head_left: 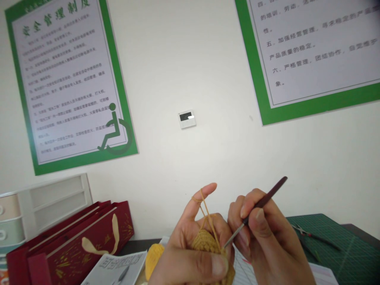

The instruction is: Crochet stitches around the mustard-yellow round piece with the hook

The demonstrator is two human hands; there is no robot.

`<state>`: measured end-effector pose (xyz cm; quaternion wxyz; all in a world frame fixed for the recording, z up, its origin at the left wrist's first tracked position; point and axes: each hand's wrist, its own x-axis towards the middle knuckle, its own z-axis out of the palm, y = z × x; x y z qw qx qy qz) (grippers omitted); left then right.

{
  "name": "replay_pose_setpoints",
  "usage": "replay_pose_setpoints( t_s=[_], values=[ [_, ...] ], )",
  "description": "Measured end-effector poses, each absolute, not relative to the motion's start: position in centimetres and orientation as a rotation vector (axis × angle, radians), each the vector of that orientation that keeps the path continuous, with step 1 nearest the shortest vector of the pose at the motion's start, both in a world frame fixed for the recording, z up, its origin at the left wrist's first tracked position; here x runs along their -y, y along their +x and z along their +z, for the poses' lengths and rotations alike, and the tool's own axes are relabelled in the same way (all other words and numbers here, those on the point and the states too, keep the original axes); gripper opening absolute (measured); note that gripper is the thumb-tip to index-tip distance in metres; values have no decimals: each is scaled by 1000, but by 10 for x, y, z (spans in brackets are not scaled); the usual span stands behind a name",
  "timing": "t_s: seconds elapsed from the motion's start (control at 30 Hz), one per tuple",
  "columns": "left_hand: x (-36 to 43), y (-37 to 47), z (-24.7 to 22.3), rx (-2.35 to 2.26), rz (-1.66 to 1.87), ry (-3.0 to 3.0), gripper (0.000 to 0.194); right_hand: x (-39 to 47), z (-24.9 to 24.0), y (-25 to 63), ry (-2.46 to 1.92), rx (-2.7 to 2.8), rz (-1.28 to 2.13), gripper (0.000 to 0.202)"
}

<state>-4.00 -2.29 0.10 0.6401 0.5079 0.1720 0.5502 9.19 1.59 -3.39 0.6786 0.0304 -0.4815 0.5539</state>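
My left hand (190, 253) pinches a mustard-yellow crocheted piece (205, 240) between thumb and fingers. Its index finger points up, with a strand of the same yarn (210, 219) looped around it and running down to the piece. In my right hand (264, 237) is a crochet hook (268, 196) with a dark red handle, held like a pen. The hook's metal tip meets the edge of the crocheted piece beside my left thumb. The lower part of the piece is hidden by my left hand.
Left of my hands are a yellow yarn ball (153, 259), a printed sheet (114, 269) with a pen, and dark red gift bags (80, 249) before plastic drawers (12, 231). Pliers (319, 237) lie on a green cutting mat (329, 225) at right. Behind is a white wall (178, 166) with posters.
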Motion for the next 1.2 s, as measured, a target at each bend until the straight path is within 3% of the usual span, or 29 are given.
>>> replay_pose_setpoints(
  t_s=[0.17, 0.43, 0.9, 1.2],
  values=[
    [22, -40, 1, -369, 1227, 1121, 78, -15, -32, 95, 21, 1026, 1365, 31],
    [29, -31, 6, -504, 1514, 1267, 54, -13, -20, 89, -79, 919, 1634, 39],
    [33, -28, 8, -620, 1637, 1216, 47, -31, -29, 80, 158, 593, 2098, 29],
    [30, -27, 9, -608, 1641, 1246, 45, -20, -23, 83, -6, 713, 1874, 30]
  ],
)
